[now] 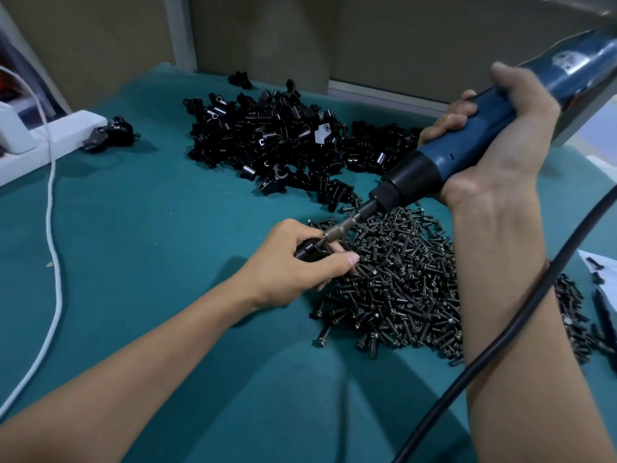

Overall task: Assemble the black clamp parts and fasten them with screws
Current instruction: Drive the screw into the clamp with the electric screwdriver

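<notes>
Curled round a small black clamp part (312, 250) with the left grip (290, 269): fingers wrapped over the top, thumb stretched along the near side, tip pointing right. Held just above the teal-covered bench (150, 228), at the left edge of the heap of dark screws (400, 282), near the centre of the scene.

Wrapped tight round a blue electric screwdriver (484, 128) with the right grip (500, 142), raised on the right, palm toward the camera. Tilted down and to the left, black collar below the hand, metal bit (339, 228) meeting the clamp part at the left fingers. Cannot tell whether a screw sits under the bit tip.

Trailing in from the right edge and across the front of the right forearm, a black cord (500, 339).

Farther back, beyond the screws, a big loose pile of black clamp parts (267, 138), reaching the screw heap at its near right corner. Far left, just beside the end of a white power strip (50, 138), one separate black clamp assembly (112, 133), well apart from the pile. Down the left side of the bench, a white cable (53, 235). At the right edge, a sheet of white paper (597, 259) with a couple of stray screws on it.
</notes>
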Demonstrator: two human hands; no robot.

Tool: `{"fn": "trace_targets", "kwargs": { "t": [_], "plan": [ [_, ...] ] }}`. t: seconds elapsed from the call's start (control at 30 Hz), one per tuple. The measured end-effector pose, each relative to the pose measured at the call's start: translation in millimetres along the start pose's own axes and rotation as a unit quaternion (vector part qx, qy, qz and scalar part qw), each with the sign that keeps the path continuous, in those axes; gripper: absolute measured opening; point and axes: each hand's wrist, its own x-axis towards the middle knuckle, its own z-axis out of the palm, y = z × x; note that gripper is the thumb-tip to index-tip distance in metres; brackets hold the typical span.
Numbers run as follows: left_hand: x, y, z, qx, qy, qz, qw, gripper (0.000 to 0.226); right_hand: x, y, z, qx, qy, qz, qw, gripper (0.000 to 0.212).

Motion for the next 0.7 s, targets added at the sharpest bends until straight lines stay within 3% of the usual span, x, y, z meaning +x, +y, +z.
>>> {"fn": "trace_targets", "kwargs": {
  "t": [0.2, 0.47, 0.6, 0.7],
  "plan": [
    [0.6, 0.4, -1.5, -0.013, -0.016, 0.005, 1.000, 0.026, -2.3, 0.0, 4.6, 0.000, -0.010, 0.003, 1.000, 0.021],
    [2.0, 3.1, 1.6, -0.049, -0.037, 0.010, 0.998, 0.030, -2.7, -1.5, 3.8, 0.004, -0.028, -0.015, 0.999, 0.017],
    [-1.0, 6.7, 5.9, -0.123, -0.069, 0.019, 0.990, 0.026, -3.6, -4.1, 6.5, 0.013, -0.048, -0.021, 0.999, 0.017],
    [-0.5, 7.5, 7.8, -0.098, -0.052, 0.021, 0.994, 0.027, -8.2, -4.8, 7.4, 0.009, -0.056, -0.026, 0.998, 0.018]
  ]
}}
